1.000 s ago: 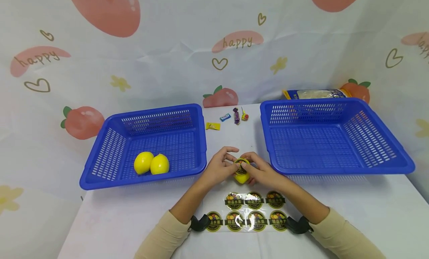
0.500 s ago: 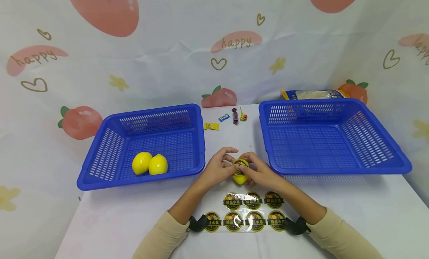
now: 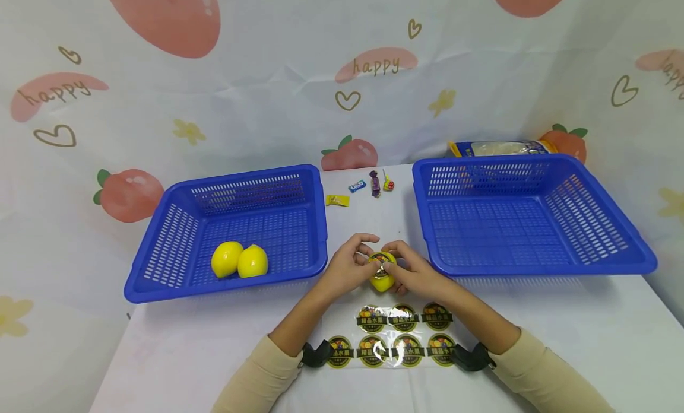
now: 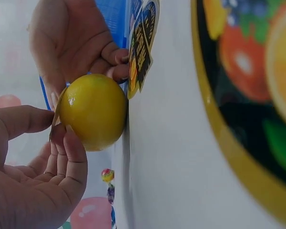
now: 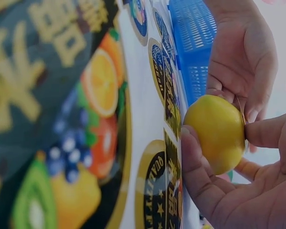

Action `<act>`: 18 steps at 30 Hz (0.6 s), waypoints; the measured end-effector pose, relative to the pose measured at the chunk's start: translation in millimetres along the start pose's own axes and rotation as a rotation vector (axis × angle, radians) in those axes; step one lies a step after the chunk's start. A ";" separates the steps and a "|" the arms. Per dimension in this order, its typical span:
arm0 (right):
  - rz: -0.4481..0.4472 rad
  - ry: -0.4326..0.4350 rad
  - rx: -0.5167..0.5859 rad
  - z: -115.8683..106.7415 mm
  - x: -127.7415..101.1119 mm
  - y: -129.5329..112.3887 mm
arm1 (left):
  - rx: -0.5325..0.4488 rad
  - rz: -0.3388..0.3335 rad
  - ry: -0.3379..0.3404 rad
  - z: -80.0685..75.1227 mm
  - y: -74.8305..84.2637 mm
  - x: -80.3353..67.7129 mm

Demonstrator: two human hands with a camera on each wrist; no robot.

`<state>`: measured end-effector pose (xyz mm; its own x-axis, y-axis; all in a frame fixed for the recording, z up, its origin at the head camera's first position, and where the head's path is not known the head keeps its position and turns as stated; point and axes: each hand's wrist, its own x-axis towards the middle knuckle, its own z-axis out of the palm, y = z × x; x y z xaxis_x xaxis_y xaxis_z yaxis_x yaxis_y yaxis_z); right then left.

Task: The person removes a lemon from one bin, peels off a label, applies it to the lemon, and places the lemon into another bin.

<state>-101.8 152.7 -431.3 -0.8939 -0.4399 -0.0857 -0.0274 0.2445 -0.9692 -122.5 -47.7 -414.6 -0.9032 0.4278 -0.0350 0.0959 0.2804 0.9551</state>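
A yellow lemon is held between both hands over the white table, with a round black-and-gold fruit sticker on its upper side. My right hand grips the lemon, fingers curled round its far side and underneath, thumb pressing the sticker. With thumb and fingertip my left hand pinches the sticker's edge, which stands slightly off the peel in the left wrist view; its other fingers curl beside the lemon. Nearer me lies a clear sheet of several matching stickers.
On the left stands a blue basket with two lemons inside. A second blue basket is at the right, a packaged bag behind it. Wrapped candies and a lollipop lie at the back between them.
Both hands stay at the lemon in nearly the same place. The thumbs have shifted slightly on the sticker, and its face now shows a brighter glare.
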 end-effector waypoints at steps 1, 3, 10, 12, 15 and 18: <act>0.000 -0.003 0.000 -0.3 0.3 0.0 | 0.000 -0.001 -0.007 -0.6 0.0 0.1; 0.000 -0.011 -0.003 -0.7 0.6 -0.1 | -0.002 -0.004 -0.021 -2.0 -0.2 0.3; -0.001 -0.025 -0.015 -0.8 0.5 0.5 | 0.017 -0.043 -0.075 -6.9 -4.3 0.9; -0.003 -0.029 -0.020 -0.7 0.0 0.1 | 0.003 -0.068 -0.095 -7.8 -6.7 1.5; -0.004 -0.036 -0.027 -0.8 -0.7 -0.6 | -0.028 -0.101 -0.122 -8.8 -9.1 2.7; -0.004 -0.038 -0.030 -1.3 -0.8 -0.4 | -0.035 -0.123 -0.136 -9.2 -9.1 3.8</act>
<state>-101.7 154.1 -430.5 -0.8760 -0.4734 -0.0916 -0.0444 0.2684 -0.9623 -130.6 -56.5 -420.7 -0.8420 0.5051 -0.1896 -0.0287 0.3090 0.9506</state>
